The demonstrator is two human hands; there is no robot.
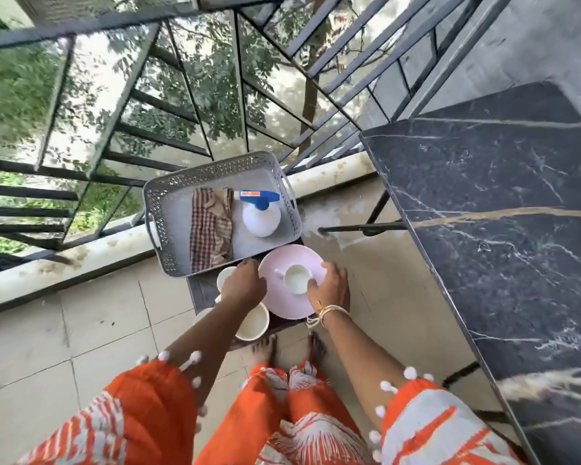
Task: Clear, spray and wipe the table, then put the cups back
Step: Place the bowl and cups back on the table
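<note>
Both your hands gripped the pink plate [279, 297] by its rim, left hand [244, 285] and right hand [332, 285], a white cup [296, 278] on it, at the small table's [200, 290] right edge.

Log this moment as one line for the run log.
stage: clearing | left hand: on plate rim | right hand: on plate rim | cup: on plate | tray: cloth, spray bottle

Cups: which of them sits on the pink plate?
The handled cup, between both hands. The other cups stand off the plate on the small table, beside or under the left hand.
</note>
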